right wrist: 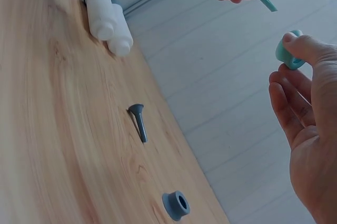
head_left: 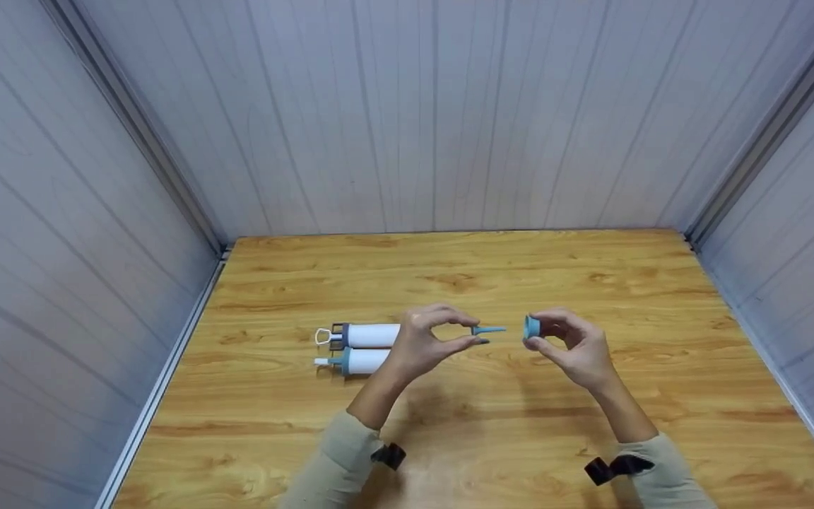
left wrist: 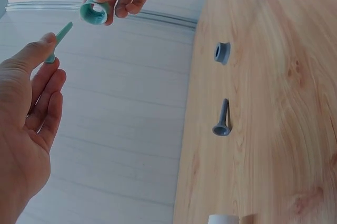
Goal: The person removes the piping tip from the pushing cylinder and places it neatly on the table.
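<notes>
My left hand (head_left: 417,346) pinches a teal tapered nozzle (head_left: 490,330) by its wide end, between thumb and fingers, with the thin tip pointing right. Facing it, my right hand (head_left: 584,357) holds a teal ring cap (head_left: 532,327) by its rim. A gap separates nozzle and cap, both raised above the table. In the left wrist view the hollow inside of the cap (left wrist: 95,13) shows. Below the hands lie a grey nozzle (right wrist: 138,121) and a grey flanged ring cap (right wrist: 176,206); the head view mostly hides both.
Two white tubes lie side by side left of my left hand, one with a dark grey collar (head_left: 340,336) and a looped handle, the other with a teal collar (head_left: 346,362). My left hand hides their right ends. Panel walls (head_left: 407,113) bound the wooden table (head_left: 463,438).
</notes>
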Tool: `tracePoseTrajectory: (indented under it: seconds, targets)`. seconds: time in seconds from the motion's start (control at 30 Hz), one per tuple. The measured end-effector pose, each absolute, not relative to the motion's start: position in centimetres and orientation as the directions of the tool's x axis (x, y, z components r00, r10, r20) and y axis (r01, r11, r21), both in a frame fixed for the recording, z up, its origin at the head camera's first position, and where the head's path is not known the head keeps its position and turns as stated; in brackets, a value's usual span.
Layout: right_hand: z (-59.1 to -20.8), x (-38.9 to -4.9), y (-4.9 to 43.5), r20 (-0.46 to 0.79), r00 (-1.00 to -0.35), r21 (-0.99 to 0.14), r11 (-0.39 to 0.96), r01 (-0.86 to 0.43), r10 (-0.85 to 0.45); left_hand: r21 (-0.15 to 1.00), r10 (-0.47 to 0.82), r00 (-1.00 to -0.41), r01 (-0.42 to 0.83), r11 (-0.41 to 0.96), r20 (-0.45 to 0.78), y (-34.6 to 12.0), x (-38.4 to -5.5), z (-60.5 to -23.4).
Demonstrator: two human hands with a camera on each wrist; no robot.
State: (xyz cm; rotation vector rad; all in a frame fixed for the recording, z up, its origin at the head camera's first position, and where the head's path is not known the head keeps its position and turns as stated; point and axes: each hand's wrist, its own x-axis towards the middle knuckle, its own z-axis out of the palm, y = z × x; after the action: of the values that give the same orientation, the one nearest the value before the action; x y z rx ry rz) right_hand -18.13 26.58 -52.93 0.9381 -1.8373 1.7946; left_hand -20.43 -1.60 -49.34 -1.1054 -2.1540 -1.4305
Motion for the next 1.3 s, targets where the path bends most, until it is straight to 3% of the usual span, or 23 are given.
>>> tracePoseTrajectory:
  seconds: [0.37,0.63,0.93,1.3]
  targets:
    - [-53.1,-18.2,28.4,0.669,-0.698,-0.714,0.041,-0.699,-0.254,0.742,0.429,-0.747,0.632,0.223,0.508,-0.9,-20.6,-49.4]
    - [-53.9,-18.0,29.7,0.605,-0.752,-0.752,0.123,-0.648,-0.261,0.734,0.444,-0.753,0.627,0.26,0.486,-0.5,-20.8,-50.3]
    - [-54.7,-17.9,30.4,0.521,-0.801,-0.757,0.274,-0.594,-0.294,0.815,0.422,-0.825,0.511,0.273,0.376,0.3,-20.8,-52.1]
    - [-56.8,-18.0,31.3,0.455,-0.822,-0.759,0.335,-0.559,-0.342,0.865,0.413,-0.875,0.396,0.308,0.253,0.9,-20.6,-54.6]
